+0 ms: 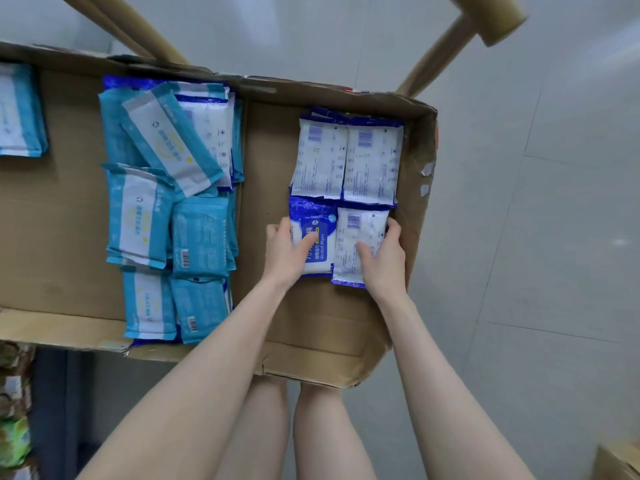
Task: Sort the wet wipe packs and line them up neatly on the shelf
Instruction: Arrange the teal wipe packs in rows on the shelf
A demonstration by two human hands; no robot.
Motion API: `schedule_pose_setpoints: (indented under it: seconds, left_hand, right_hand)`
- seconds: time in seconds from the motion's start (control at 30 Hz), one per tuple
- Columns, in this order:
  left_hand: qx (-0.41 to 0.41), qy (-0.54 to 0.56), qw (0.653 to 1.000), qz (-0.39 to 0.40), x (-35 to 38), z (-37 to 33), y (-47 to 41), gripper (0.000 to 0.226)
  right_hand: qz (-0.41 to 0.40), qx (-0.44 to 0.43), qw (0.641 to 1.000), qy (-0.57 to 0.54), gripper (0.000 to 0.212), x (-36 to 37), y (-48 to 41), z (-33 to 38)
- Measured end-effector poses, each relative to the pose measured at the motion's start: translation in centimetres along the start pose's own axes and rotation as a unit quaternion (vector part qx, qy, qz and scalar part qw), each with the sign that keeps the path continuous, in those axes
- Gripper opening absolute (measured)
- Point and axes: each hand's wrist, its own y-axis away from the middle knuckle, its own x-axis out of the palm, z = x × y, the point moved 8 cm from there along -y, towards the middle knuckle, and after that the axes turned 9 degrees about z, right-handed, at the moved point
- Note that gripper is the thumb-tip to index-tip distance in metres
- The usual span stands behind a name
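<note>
On the cardboard shelf (270, 168), dark blue alcohol wipe packs lie in a two-by-two block at the right. My left hand (287, 252) holds the near-left blue pack (317, 216), which lies label up, thumb on its face and fingers at its left edge. My right hand (384, 258) grips the near-right pack (356, 230), which shows its white back with a barcode. Two more back-up packs (346, 161) lie side by side behind them. Left of the middle, several teal packs (166, 209) lie in a loose, partly overlapping heap.
The shelf's right cardboard wall (420, 216) stands just beside my right hand. One more teal pack (19, 112) lies at the far left edge. Cardboard tube posts (436, 53) rise behind the shelf. Tiled floor shows to the right, and colourful goods (14, 410) sit below left.
</note>
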Motion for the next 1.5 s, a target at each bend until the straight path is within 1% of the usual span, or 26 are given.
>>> schedule_pose_setpoints:
  seconds: [0.07, 0.13, 0.2, 0.27, 0.33, 0.43, 0.57, 0.77, 0.87, 1.03, 1.1, 1.17, 1.3, 1.4, 1.5]
  left_hand:
    - [0.003, -0.061, 0.998, -0.032, -0.2, 0.2, 0.1, 0.034]
    - [0.014, -0.085, 0.995, -0.058, -0.5, -0.2, 0.4, 0.046]
    - [0.024, -0.106, 0.993, -0.055, -0.5, -0.5, 0.7, 0.052]
    - [0.029, -0.148, 0.988, -0.031, -0.4, -0.8, 0.8, 0.053]
    - [0.034, -0.184, 0.982, -0.001, -0.6, -1.2, 1.1, 0.047]
    - [0.058, -0.232, 0.97, 0.032, -1.4, -2.0, 2.0, 0.04]
    - [0.102, -0.256, 0.961, 0.028, -3.4, -3.3, 4.3, 0.04]
    - [0.158, -0.249, 0.955, -0.039, -8.8, -4.2, 8.7, 0.033]
    - [0.163, -0.223, 0.958, -0.072, -12.2, -3.3, 10.7, 0.029]
    - [0.131, -0.178, 0.966, -0.13, -18.2, 0.4, 12.4, 0.023]
    - [0.114, -0.16, 0.97, -0.144, -20.3, 2.5, 12.4, 0.021]
    - [0.103, -0.137, 0.975, -0.142, -21.8, 4.2, 11.8, 0.02]
    - [0.093, -0.141, 0.977, -0.129, -23.8, 5.9, 9.9, 0.032]
    - [0.104, -0.139, 0.978, -0.118, -24.9, 5.7, 7.8, 0.042]
    - [0.1, -0.129, 0.982, -0.092, -25.3, 5.3, 5.6, 0.054]
  right_hand:
    - [-0.011, -0.018, 0.997, 0.07, 0.06, 0.4, 0.0, 0.2]
    - [-0.014, -0.036, 0.99, 0.137, 0.065, 0.9, 0.4, 0.6]
    - [-0.02, -0.04, 0.983, 0.176, 0.067, 1.2, 0.8, 0.6]
    - [-0.026, -0.034, 0.979, 0.2, 0.066, 1.3, 1.2, 0.5]
    - [-0.021, -0.029, 0.973, 0.227, 0.064, 1.2, 1.6, 0.6]
    - [-0.01, -0.041, 0.963, 0.267, 0.054, 0.9, 2.7, 1.4]
    - [-0.002, -0.076, 0.963, 0.257, 0.042, 0.6, 4.3, 3.5]
    - [0.0, -0.162, 0.959, 0.233, 0.029, 2.3, 7.7, 8.8]
    - [0.006, -0.193, 0.956, 0.223, 0.026, 4.6, 9.5, 11.1]
    - [0.023, -0.209, 0.953, 0.217, 0.026, 9.5, 11.7, 13.7]
    - [0.028, -0.204, 0.954, 0.216, 0.025, 11.9, 12.1, 14.3]
    - [0.032, -0.189, 0.959, 0.211, 0.026, 14.1, 12.1, 14.7]
    - [0.017, -0.134, 0.972, 0.193, 0.03, 17.8, 11.2, 14.8]
    - [-0.032, -0.105, 0.98, 0.168, 0.038, 19.0, 10.1, 15.1]
    - [-0.076, -0.064, 0.985, 0.144, 0.051, 19.3, 9.1, 15.0]
